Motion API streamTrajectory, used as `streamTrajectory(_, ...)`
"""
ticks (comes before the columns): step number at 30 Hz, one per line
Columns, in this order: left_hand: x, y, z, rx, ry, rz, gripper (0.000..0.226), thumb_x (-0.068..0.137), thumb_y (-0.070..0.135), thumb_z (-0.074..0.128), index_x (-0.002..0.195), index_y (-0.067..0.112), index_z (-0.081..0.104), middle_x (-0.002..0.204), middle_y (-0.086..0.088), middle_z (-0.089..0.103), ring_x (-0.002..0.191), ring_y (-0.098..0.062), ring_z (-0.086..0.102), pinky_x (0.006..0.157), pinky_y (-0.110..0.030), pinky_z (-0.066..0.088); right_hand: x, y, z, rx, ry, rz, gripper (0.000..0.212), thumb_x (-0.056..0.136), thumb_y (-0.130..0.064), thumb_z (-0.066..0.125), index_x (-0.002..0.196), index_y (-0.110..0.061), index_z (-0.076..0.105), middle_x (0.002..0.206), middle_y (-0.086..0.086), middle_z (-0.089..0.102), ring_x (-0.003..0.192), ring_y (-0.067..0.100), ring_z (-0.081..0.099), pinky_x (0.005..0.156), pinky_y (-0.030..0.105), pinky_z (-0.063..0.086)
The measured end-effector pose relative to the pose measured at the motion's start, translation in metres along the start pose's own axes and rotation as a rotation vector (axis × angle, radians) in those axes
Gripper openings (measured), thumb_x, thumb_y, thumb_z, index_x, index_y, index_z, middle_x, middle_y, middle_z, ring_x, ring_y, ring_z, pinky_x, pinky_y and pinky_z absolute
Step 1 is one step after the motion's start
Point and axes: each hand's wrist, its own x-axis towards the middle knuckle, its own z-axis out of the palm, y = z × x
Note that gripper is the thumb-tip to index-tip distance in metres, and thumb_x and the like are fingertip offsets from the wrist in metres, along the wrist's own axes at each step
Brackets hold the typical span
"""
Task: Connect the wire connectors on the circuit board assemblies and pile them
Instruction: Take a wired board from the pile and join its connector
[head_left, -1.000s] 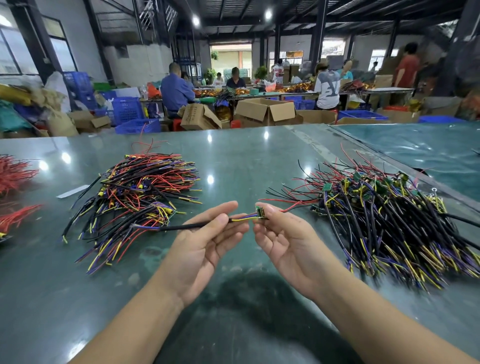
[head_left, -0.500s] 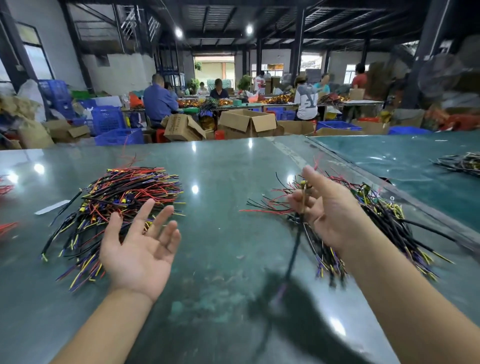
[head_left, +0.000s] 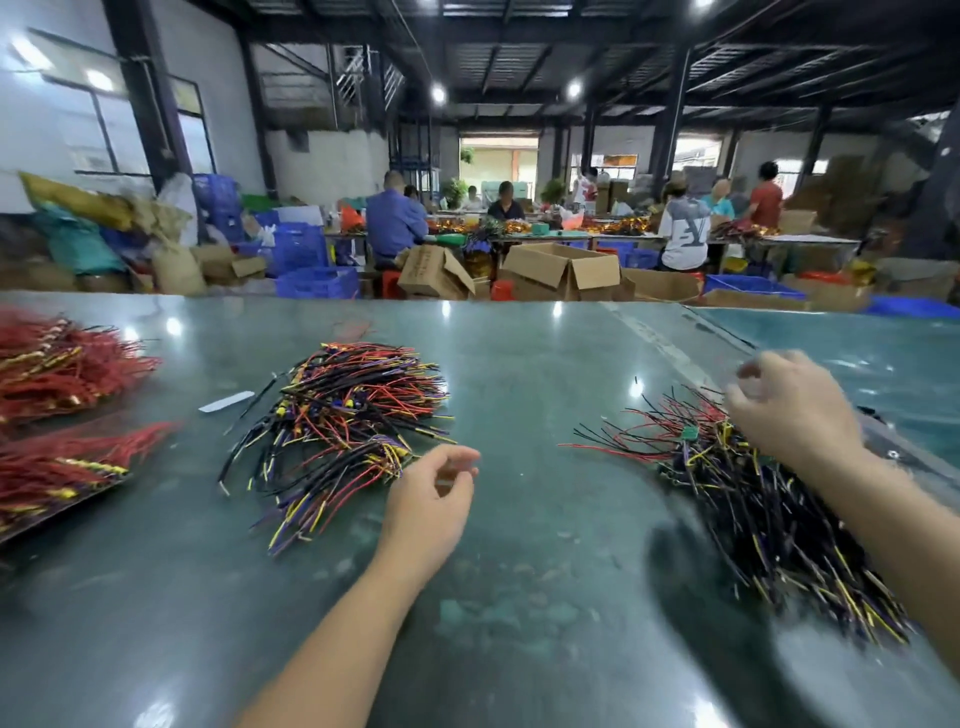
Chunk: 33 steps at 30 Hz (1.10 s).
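1. Judged step: fetch the next pair to connect. The left hand (head_left: 434, 499) hovers beside the left pile (head_left: 343, 415), fingers loosely curled and apparently empty; it should single out one harness by its connector end.
2. The right hand (head_left: 789, 410) hangs over the right pile (head_left: 753, 493); blur hides whether its fingers hold a wire.
3. Lift one strand cleanly; tangles will drag neighbours.
4. Both piles lie on the table (head_left: 519, 571): thin black, red, yellow and purple wires, small green boards (head_left: 690, 434) on the right.
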Motion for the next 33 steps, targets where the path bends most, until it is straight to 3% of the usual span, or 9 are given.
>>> streamTrajectory(3, 0.015, -0.014, -0.022, 0.45, 0.227, 0.169, 0.026, 0.079, 0.003, 0.063, 0.094, 0.022, 0.071, 0.102, 0.004, 0.067, 0.104, -0.02, 0.051, 0.095, -0.02, 0.029, -0.051, -0.039, 0.028, 0.285, -0.034, -0.139, 0.019, 0.086, -0.019, 0.059, 0.103, -0.013, 0.065, 0.106, 0.008, 0.058, 0.1, 0.028, 0.056, 0.086, 0.034, 0.042)
streamTrajectory(5, 0.024, -0.026, -0.042, 0.674, 0.328, 0.047, 0.036, 0.079, 0.009, 0.062, 0.114, 0.017, 0.066, 0.123, -0.009, 0.06, 0.118, -0.03, 0.043, 0.105, -0.03, 0.023, -0.085, -0.057, 0.049, 0.414, -0.095, -0.193, 0.015, 0.083, -0.009, 0.061, 0.097, -0.011, 0.067, 0.099, 0.002, 0.055, 0.099, 0.024, 0.056, 0.086, 0.027, 0.036)
streamTrajectory(10, 0.03, -0.046, -0.054, 0.846, 0.18, -0.216, 0.051, 0.086, 0.015, 0.057, 0.136, 0.012, 0.047, 0.128, -0.016, 0.055, 0.118, -0.034, 0.047, 0.104, -0.037, 0.031, -0.117, -0.067, 0.077, 0.533, -0.229, -0.28, 0.018, 0.084, -0.004, 0.061, 0.091, -0.02, 0.065, 0.099, -0.008, 0.056, 0.094, 0.009, 0.052, 0.079, 0.011, 0.029)
streamTrajectory(15, 0.028, -0.042, -0.054, 0.615, 0.374, -0.144, 0.027, 0.081, 0.008, 0.066, 0.105, 0.019, 0.072, 0.104, -0.006, 0.072, 0.099, -0.029, 0.063, 0.087, -0.034, 0.048, -0.123, -0.064, 0.082, 0.569, -0.307, -0.286, 0.021, 0.085, -0.006, 0.057, 0.089, -0.024, 0.067, 0.098, -0.013, 0.057, 0.084, -0.003, 0.049, 0.076, -0.004, 0.028)
streamTrajectory(21, 0.015, -0.011, -0.027, 0.216, 0.248, 0.062, 0.033, 0.076, 0.004, 0.073, 0.092, 0.033, 0.071, 0.089, 0.013, 0.07, 0.08, 0.001, 0.06, 0.078, -0.003, 0.041, -0.121, -0.066, 0.084, 0.865, -0.39, -0.092, 0.026, 0.089, -0.008, 0.057, 0.096, -0.031, 0.065, 0.096, -0.017, 0.067, 0.087, -0.005, 0.062, 0.08, 0.011, 0.047)
streamTrajectory(24, 0.002, -0.001, -0.011, 0.126, 0.021, 0.27, 0.037, 0.074, -0.001, 0.075, 0.093, 0.03, 0.071, 0.09, 0.012, 0.069, 0.086, 0.0, 0.063, 0.084, -0.014, 0.047, -0.123, -0.071, 0.083, 1.295, -0.629, 0.14, 0.017, 0.092, -0.011, 0.056, 0.105, -0.018, 0.065, 0.101, 0.0, 0.071, 0.09, 0.016, 0.07, 0.086, 0.027, 0.055)
streamTrajectory(27, -0.001, 0.002, -0.003, 0.139, -0.004, 0.4, 0.032, 0.073, -0.004, 0.075, 0.097, 0.016, 0.073, 0.092, 0.003, 0.069, 0.089, -0.009, 0.063, 0.085, -0.022, 0.048, -0.124, -0.07, 0.078, 1.639, -0.825, 0.171, 0.024, 0.083, -0.019, 0.063, 0.105, -0.009, 0.066, 0.099, 0.008, 0.072, 0.085, 0.024, 0.07, 0.083, 0.03, 0.055)
streamTrajectory(30, -0.001, 0.002, -0.007, 0.194, 0.009, 0.418, 0.033, 0.072, -0.005, 0.075, 0.098, 0.014, 0.073, 0.092, 0.009, 0.066, 0.09, -0.011, 0.061, 0.086, -0.03, 0.048, -0.124, -0.072, 0.077, 1.672, -0.804, 0.166, 0.03, 0.076, -0.02, 0.066, 0.104, -0.009, 0.067, 0.1, 0.011, 0.073, 0.087, 0.026, 0.071, 0.076, 0.025, 0.057)
streamTrajectory(33, 0.002, 0.002, -0.012, 0.364, 0.054, 0.507, 0.029, 0.071, 0.021, 0.077, 0.1, 0.017, 0.074, 0.095, 0.011, 0.066, 0.094, -0.017, 0.06, 0.088, -0.042, 0.047, -0.124, -0.074, 0.078, 1.724, -0.757, 0.255, 0.015, 0.088, -0.002, 0.057, 0.099, -0.004, 0.067, 0.096, 0.017, 0.072, 0.084, 0.031, 0.071, 0.072, 0.026, 0.058)
